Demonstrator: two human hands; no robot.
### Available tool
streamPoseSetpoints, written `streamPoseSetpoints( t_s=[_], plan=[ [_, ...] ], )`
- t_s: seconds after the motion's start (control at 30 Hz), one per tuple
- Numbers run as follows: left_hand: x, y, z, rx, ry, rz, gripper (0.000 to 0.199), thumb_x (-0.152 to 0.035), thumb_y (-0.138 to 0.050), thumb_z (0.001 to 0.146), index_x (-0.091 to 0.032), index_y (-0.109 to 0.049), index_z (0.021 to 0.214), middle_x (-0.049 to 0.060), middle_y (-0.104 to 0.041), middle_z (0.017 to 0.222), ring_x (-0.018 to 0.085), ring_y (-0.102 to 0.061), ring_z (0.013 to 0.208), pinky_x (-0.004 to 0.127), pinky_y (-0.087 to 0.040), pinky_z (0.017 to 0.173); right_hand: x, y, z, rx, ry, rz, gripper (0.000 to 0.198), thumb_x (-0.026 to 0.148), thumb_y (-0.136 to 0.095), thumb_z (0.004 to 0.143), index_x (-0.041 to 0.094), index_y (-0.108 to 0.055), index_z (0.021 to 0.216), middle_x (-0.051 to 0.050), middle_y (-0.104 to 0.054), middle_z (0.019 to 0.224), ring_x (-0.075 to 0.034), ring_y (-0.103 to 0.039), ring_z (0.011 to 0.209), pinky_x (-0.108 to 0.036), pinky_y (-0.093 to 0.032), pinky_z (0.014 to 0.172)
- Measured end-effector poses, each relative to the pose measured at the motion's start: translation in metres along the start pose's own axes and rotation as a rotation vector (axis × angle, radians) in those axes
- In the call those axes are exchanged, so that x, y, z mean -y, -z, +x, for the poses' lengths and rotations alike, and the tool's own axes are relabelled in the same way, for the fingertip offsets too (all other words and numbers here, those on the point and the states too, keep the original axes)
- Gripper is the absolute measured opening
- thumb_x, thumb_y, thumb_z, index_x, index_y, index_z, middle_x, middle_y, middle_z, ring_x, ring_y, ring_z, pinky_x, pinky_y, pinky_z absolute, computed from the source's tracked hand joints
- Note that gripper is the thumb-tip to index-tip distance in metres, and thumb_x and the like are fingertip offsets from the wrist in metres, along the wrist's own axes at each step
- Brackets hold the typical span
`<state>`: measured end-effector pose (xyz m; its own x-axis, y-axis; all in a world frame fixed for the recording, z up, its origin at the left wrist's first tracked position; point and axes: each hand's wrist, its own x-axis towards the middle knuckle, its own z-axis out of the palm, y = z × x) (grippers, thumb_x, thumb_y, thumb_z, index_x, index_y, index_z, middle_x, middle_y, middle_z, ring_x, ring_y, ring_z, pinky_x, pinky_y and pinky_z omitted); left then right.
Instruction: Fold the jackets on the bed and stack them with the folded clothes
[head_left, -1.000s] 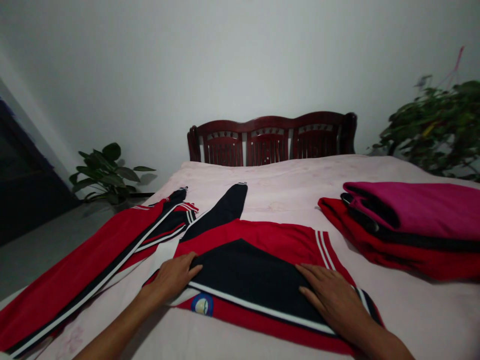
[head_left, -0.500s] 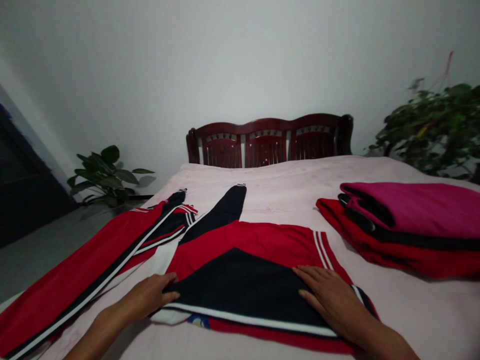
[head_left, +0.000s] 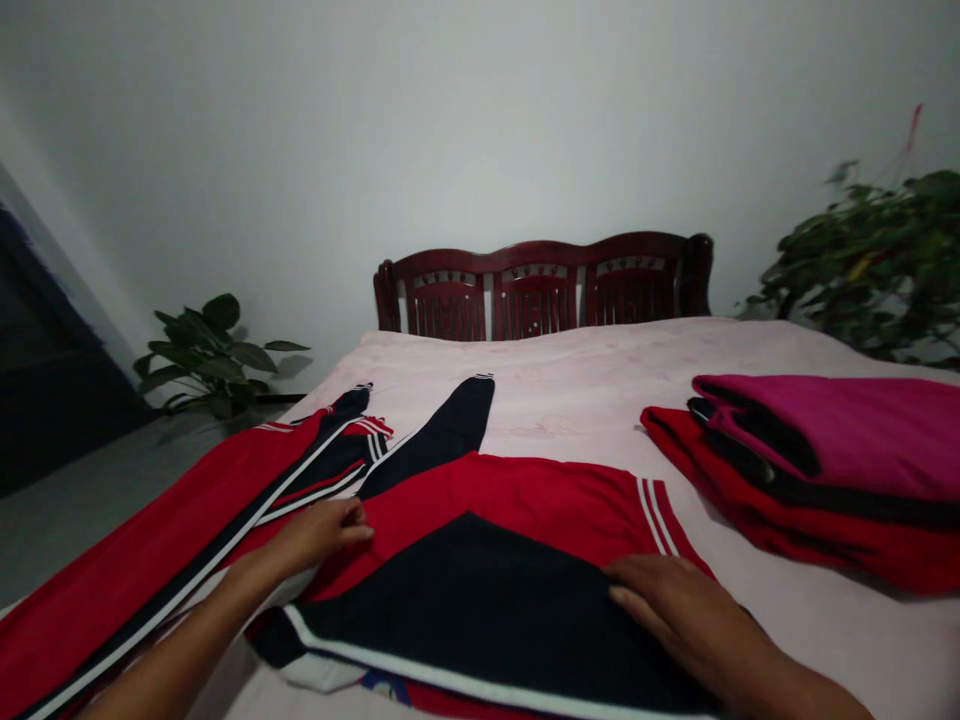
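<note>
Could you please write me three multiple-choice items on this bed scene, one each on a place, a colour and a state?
1. Where does the folded pile lie?
A. on the bed's right side
B. on the floor
C. against the headboard

2. What colour is the top piece of that pile?
A. white
B. magenta
C. green

3. How does the right hand meet the jacket?
A. raised clear above it
B. lying flat on its dark panel
C. tucked underneath it

Answers:
1 A: the pile sits on the bed at the right, short of the headboard.
2 B: its top layer is magenta, over dark and red ones.
3 B: palm down, fingers spread on the dark cloth; the left hand rests at the jacket's left edge.
</note>
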<state>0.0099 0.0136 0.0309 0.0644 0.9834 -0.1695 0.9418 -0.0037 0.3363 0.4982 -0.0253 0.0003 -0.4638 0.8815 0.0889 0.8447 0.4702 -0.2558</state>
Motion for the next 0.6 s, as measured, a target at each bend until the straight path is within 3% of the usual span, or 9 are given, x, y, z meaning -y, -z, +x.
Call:
streamPoseSetpoints(
  t_s=[0.07,0.17,0.3,0.4,0.5,0.6],
  plan=[
    [-0.009,0.001,0.038,-0.097,-0.015,-0.025,0.019,-0.038,-0.057,0.081,-0.021,-0.067,0.084,0.002,-0.073,0.081,0.019,-0.066,0.076,0.026,-0.042,0.066,-0.003,0.016,0.029,-0.003,-0.004,0.004,0.038,0.041,-0.038,0.097,0.028,-0.071,0.111,-0.006,-0.072,0.115,-0.024,-0.066,0.102,-0.038,-0.05,0.089],
    [-0.029,-0.005,0.085,-0.186,-0.069,-0.03,0.02,-0.029,-0.054,0.083,-0.021,-0.069,0.095,0.004,-0.075,0.097,0.02,-0.067,0.09,0.026,-0.045,0.075,-0.015,0.03,0.084,-0.056,-0.059,-0.09,0.036,0.032,-0.041,0.094,0.022,-0.066,0.119,-0.01,-0.068,0.122,-0.025,-0.061,0.111,-0.038,-0.045,0.094],
    [-0.067,-0.023,0.12,-0.227,-0.234,-0.033,0.026,-0.024,-0.053,0.085,-0.02,-0.07,0.104,0.006,-0.074,0.105,0.021,-0.067,0.099,0.028,-0.047,0.085,-0.034,0.028,0.144,0.052,-0.166,-0.217,0.046,0.035,-0.051,0.085,0.018,-0.061,0.126,-0.016,-0.063,0.128,-0.029,-0.057,0.117,-0.041,-0.041,0.095],
    [-0.095,-0.039,0.134,-0.222,-0.396,-0.009,0.034,-0.023,-0.052,0.087,-0.021,-0.066,0.118,0.006,-0.069,0.119,0.021,-0.062,0.11,0.03,-0.045,0.097,-0.046,0.022,0.166,0.117,-0.225,-0.224,0.049,0.034,-0.062,0.074,0.017,-0.064,0.12,-0.018,-0.067,0.118,-0.032,-0.061,0.108,-0.041,-0.044,0.086],
    [-0.114,-0.053,0.149,-0.217,-0.506,0.039,0.051,-0.014,-0.053,0.083,-0.022,-0.054,0.134,0.007,-0.057,0.138,0.022,-0.05,0.127,0.034,-0.038,0.108,-0.052,0.018,0.174,0.165,-0.281,-0.21,0.04,0.026,-0.065,0.067,0.019,-0.068,0.107,-0.013,-0.071,0.102,-0.027,-0.065,0.089,-0.033,-0.044,0.071],
    [-0.124,-0.061,0.165,-0.199,-0.554,0.105,0.048,-0.011,-0.056,0.08,-0.02,-0.058,0.127,0.01,-0.059,0.133,0.026,-0.046,0.128,0.04,-0.037,0.108,-0.052,0.018,0.175,0.161,-0.276,-0.192,0.029,0.021,-0.064,0.068,0.021,-0.068,0.097,-0.008,-0.071,0.094,-0.019,-0.064,0.079,-0.027,-0.039,0.063]
  ],
)
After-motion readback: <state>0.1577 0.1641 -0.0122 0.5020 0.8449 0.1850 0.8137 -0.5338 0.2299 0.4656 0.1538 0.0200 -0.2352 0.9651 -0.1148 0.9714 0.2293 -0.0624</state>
